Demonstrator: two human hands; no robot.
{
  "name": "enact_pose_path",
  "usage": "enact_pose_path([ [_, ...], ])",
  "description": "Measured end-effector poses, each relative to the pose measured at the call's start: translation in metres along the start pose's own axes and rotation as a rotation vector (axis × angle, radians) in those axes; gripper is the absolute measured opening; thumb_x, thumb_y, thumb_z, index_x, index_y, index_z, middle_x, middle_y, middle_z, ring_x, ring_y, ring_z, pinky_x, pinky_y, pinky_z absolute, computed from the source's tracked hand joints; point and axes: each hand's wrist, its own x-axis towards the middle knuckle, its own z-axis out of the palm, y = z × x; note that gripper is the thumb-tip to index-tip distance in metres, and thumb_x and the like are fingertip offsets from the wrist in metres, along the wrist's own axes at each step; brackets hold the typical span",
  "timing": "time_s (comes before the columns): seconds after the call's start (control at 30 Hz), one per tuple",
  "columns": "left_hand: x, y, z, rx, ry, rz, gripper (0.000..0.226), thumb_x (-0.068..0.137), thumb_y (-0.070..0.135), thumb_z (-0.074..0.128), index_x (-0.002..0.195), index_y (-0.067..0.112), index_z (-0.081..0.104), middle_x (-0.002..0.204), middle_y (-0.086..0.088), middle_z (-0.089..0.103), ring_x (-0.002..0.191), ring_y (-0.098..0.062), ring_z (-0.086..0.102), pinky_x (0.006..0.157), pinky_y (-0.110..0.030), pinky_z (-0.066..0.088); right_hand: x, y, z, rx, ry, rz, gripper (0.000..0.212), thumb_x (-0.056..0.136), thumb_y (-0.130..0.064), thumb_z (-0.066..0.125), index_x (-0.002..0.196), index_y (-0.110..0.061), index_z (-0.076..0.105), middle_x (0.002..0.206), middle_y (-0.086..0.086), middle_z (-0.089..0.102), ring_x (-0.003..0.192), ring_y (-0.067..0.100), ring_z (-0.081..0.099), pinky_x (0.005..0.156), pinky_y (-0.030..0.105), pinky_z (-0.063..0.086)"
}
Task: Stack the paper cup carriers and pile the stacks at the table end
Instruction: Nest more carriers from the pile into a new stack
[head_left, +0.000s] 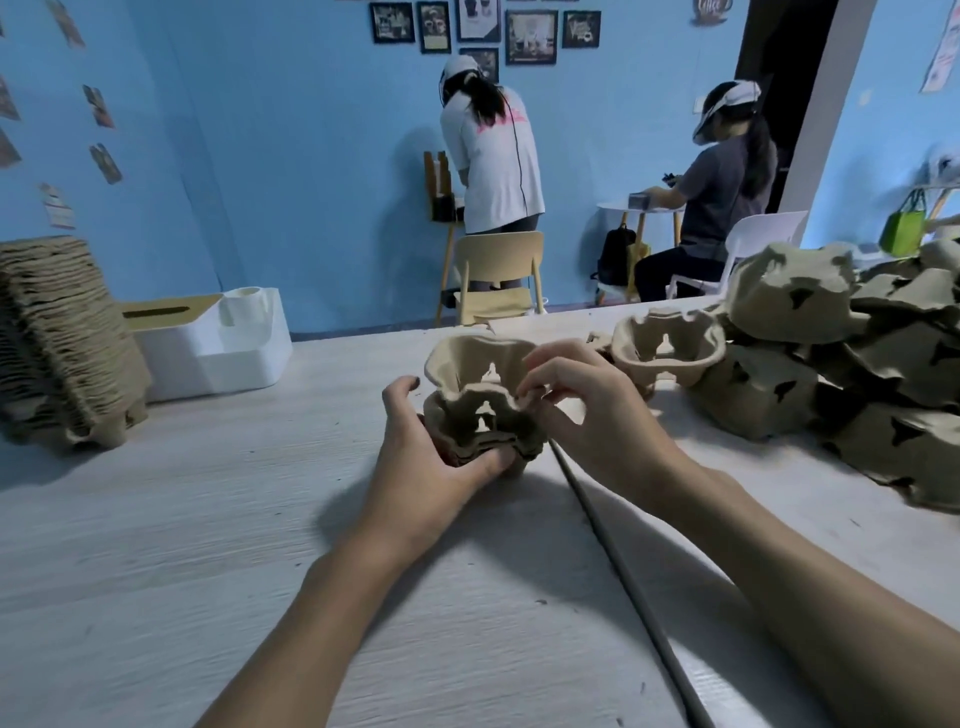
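A small stack of brown pulp cup carriers (480, 400) stands on the white table (208, 519) in front of me. My left hand (431, 457) grips its lower left side, thumb curled under the front edge. My right hand (576, 405) pinches the right rim of the top carrier with its fingertips. A loose upright carrier (667, 348) sits just behind to the right. A heap of unsorted carriers (857, 364) fills the table's right side. A tall finished stack (57, 343) leans at the far left end.
A white tissue box with a tan lid (213, 343) stands beside the tall stack. A dark seam (623, 571) runs across the table. Beyond the table are a wooden chair (498, 275) and two people working by the blue wall.
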Motion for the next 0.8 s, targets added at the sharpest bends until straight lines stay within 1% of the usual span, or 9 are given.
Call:
enact_pose_path([
  [0.1, -0.002, -0.001, 0.0, 0.021, 0.0, 0.015, 0.107, 0.068, 0.037, 0.09, 0.144, 0.035, 0.014, 0.125, 0.0, 0.056, 0.111, -0.017, 0.061, 0.096, -0.029, 0.045, -0.001, -0.003, -0.009, -0.025, -0.016, 0.05, 0.034, 0.075, 0.003, 0.055, 0.102, -0.011, 0.071, 0.11, -0.002, 0.059, 0.091, 0.005, 0.056, 0.08, 0.016, 0.046],
  [0.2, -0.002, -0.002, -0.001, 0.052, -0.006, 0.009, 0.104, 0.067, 0.041, 0.09, 0.141, 0.046, 0.017, 0.127, -0.004, 0.055, 0.111, -0.018, 0.06, 0.102, -0.035, 0.046, 0.0, 0.012, -0.019, -0.259, 0.096, 0.118, 0.036, 0.076, -0.009, 0.052, 0.109, -0.015, 0.068, 0.111, 0.0, 0.059, 0.098, 0.017, 0.055, 0.088, 0.032, 0.043],
  [0.23, -0.003, -0.001, -0.001, 0.064, -0.011, 0.016, 0.097, 0.069, 0.042, 0.089, 0.139, 0.049, 0.022, 0.125, -0.004, 0.055, 0.109, -0.016, 0.06, 0.1, -0.033, 0.047, 0.0, 0.02, -0.022, -0.442, 0.11, 0.145, 0.034, 0.081, -0.013, 0.055, 0.113, -0.017, 0.066, 0.117, 0.001, 0.059, 0.107, 0.022, 0.052, 0.092, 0.036, 0.036],
  [0.3, -0.005, 0.002, -0.002, 0.109, -0.042, 0.037, 0.075, 0.073, 0.042, 0.086, 0.131, 0.047, 0.038, 0.119, 0.001, 0.052, 0.101, -0.003, 0.056, 0.09, -0.014, 0.043, -0.001, 0.034, -0.029, -0.733, 0.094, 0.223, 0.037, 0.087, -0.024, 0.058, 0.124, -0.022, 0.06, 0.131, 0.004, 0.053, 0.123, 0.027, 0.039, 0.099, 0.04, 0.024],
  [0.33, -0.006, 0.004, -0.003, 0.137, -0.061, 0.04, 0.064, 0.076, 0.042, 0.084, 0.127, 0.044, 0.045, 0.116, 0.003, 0.049, 0.095, 0.004, 0.052, 0.082, -0.003, 0.038, -0.001, 0.038, -0.033, -0.798, 0.075, 0.277, 0.042, 0.089, -0.03, 0.059, 0.131, -0.023, 0.055, 0.136, 0.004, 0.05, 0.128, 0.027, 0.035, 0.103, 0.04, 0.02],
  [0.43, -0.005, 0.005, -0.003, 0.168, -0.08, 0.035, 0.045, 0.077, 0.043, 0.081, 0.114, 0.033, 0.058, 0.112, 0.002, 0.047, 0.089, 0.007, 0.049, 0.072, 0.005, 0.033, -0.002, 0.048, -0.04, -0.905, 0.019, 0.41, 0.057, 0.09, -0.043, 0.059, 0.141, -0.026, 0.04, 0.135, 0.004, 0.054, 0.131, 0.027, 0.037, 0.108, 0.043, 0.015],
  [0.6, -0.005, 0.006, -0.003, 0.176, -0.071, 0.033, 0.04, 0.077, 0.043, 0.082, 0.108, 0.031, 0.06, 0.111, 0.002, 0.047, 0.088, 0.007, 0.049, 0.071, 0.006, 0.032, -0.002, 0.047, -0.043, -0.918, 0.029, 0.425, 0.048, 0.084, -0.055, 0.061, 0.122, -0.027, 0.051, 0.103, -0.003, 0.066, 0.11, 0.025, 0.045, 0.092, 0.041, 0.017],
  [0.7, -0.006, 0.007, -0.004, 0.183, -0.07, 0.037, 0.038, 0.077, 0.043, 0.081, 0.107, 0.033, 0.059, 0.111, 0.002, 0.047, 0.087, 0.008, 0.048, 0.071, 0.006, 0.032, -0.002, 0.045, -0.042, -0.922, 0.034, 0.418, 0.037, 0.084, -0.059, 0.061, 0.103, -0.027, 0.066, 0.094, -0.007, 0.065, 0.104, 0.021, 0.043, 0.086, 0.039, 0.016],
  [0.8, -0.006, 0.008, -0.004, 0.179, -0.07, 0.031, 0.038, 0.077, 0.043, 0.081, 0.106, 0.033, 0.059, 0.11, 0.003, 0.047, 0.087, 0.008, 0.048, 0.071, 0.006, 0.032, -0.002, 0.048, -0.042, -0.92, 0.006, 0.424, 0.042, 0.08, -0.067, 0.06, 0.09, -0.027, 0.069, 0.089, -0.009, 0.063, 0.102, 0.019, 0.039, 0.084, 0.04, 0.016],
])
